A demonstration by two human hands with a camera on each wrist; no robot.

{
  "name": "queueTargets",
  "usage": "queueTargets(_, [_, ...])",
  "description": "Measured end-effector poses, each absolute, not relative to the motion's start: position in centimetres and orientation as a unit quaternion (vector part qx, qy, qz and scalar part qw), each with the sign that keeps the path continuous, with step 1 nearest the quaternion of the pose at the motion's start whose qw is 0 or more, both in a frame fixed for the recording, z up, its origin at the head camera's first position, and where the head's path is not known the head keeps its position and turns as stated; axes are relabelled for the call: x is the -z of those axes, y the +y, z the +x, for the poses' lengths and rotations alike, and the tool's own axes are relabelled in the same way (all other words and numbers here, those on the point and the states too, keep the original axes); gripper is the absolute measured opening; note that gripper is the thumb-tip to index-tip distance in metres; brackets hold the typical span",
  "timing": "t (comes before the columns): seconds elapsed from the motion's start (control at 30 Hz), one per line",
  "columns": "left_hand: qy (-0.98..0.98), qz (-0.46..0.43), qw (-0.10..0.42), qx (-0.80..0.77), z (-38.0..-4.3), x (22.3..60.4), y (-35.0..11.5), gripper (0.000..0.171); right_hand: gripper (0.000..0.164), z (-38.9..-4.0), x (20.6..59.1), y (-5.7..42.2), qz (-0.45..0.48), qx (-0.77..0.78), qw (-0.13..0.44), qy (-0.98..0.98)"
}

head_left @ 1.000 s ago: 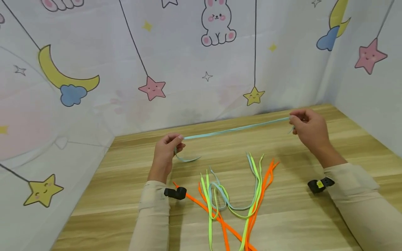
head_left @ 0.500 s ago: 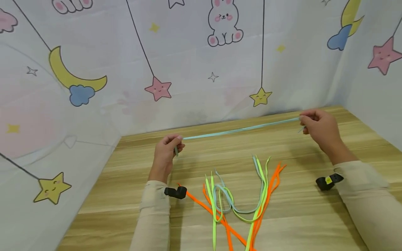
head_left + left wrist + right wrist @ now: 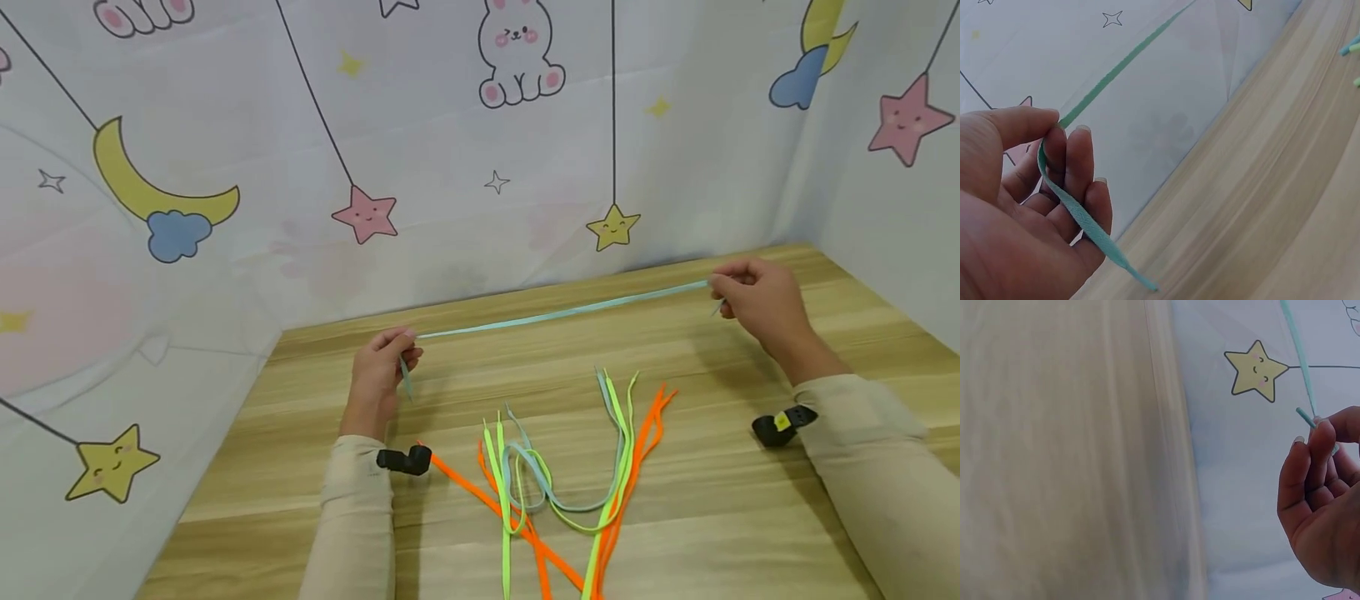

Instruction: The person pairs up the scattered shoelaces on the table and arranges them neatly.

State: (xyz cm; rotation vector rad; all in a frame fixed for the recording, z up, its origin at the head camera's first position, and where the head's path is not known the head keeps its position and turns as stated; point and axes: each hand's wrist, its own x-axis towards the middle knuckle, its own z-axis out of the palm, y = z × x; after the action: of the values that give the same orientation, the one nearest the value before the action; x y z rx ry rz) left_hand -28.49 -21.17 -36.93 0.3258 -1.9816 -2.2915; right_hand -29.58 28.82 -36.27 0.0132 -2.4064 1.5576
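A light teal shoelace (image 3: 562,313) is stretched taut above the back of the table, rising slightly from left to right. My left hand (image 3: 378,371) pinches it between thumb and forefinger; the loose tail (image 3: 1088,225) hangs below the fingers and ends in a thin tip. At the other end my right hand (image 3: 765,304) pinches the lace, and a short tip (image 3: 1305,417) sticks out past the fingers in the right wrist view. Beneath and nearer to me, neon yellow laces (image 3: 505,550), orange laces (image 3: 468,493) and another pale blue lace (image 3: 581,507) lie loosely crossed on the table.
The wood-grain table (image 3: 300,500) meets a white curtain (image 3: 442,125) printed with stars, moons and a rabbit at its back edge. That curtain also closes in both sides. Black cameras (image 3: 405,460) sit on both wrists.
Both hands keep the lace taut. The left hand's loose tail, which swung out to the right a second ago, now hangs down. The head view shifts slightly.
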Motion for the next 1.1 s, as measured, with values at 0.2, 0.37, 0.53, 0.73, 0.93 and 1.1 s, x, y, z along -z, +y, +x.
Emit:
queueTargets(0.2, [-0.644,0.117,0.049,0.754,-28.6,37.1,-21.6,0.032,0.040,-29.8,36.4,29.1,0.000,-0.530,0.128,-0.838])
queueTargets(0.37, [-0.637,0.119,0.046,0.760,-28.7,37.3,-21.8,0.027,0.044,-29.7,36.6,29.6,-0.007,-0.527,0.105,-0.843])
queueTargets(0.53, [-0.623,0.122,0.042,0.772,-28.7,37.5,-22.0,0.019,0.046,-29.7,36.7,29.8,-0.014,-0.523,0.097,-0.847])
queueTargets(0.73, [-0.604,0.127,0.045,0.785,-28.5,37.7,-22.5,0.016,0.040,-29.8,36.6,29.8,-0.020,-0.531,0.097,-0.841])
queueTargets(0.93, [-0.606,0.125,0.036,0.785,-28.5,37.8,-22.7,0.020,0.041,-29.8,36.5,29.9,-0.039,-0.531,0.093,-0.841])
queueTargets(1.1, [-0.605,0.129,0.027,0.785,-28.6,37.9,-22.6,0.022,0.047,-29.7,36.5,30.1,-0.048,-0.533,0.092,-0.840])
